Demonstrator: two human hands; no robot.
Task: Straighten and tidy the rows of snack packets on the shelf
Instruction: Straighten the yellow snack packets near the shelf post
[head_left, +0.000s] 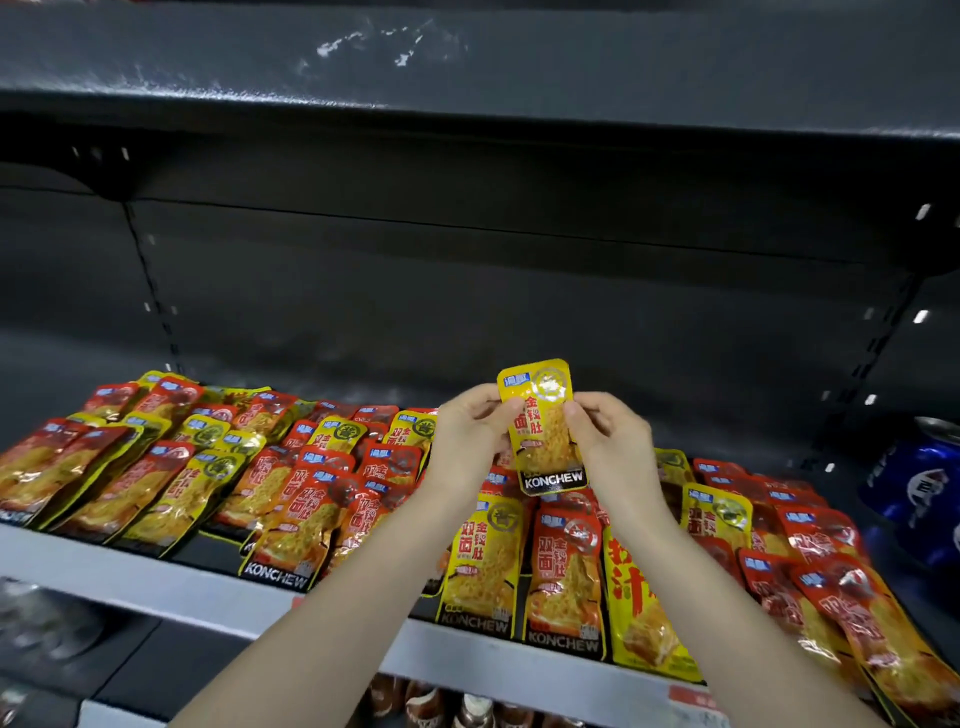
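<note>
Now | our left hand (470, 434) and right hand (608, 441) pinch one yellow packet (545, 426) upright | above snack packets (322, 483) | on shelf (156, 579)

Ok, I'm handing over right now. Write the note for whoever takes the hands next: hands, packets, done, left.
Hands: left hand and right hand both pinch one yellow packet by its side edges, upright above the middle of the shelf.
Packets: red and yellow mixed; left rows overlap at a slant, right rows fan out askew.
Done: no row looks straight yet.
Left: set the held packet down, then square the rows, probably grouping by colour.
</note>
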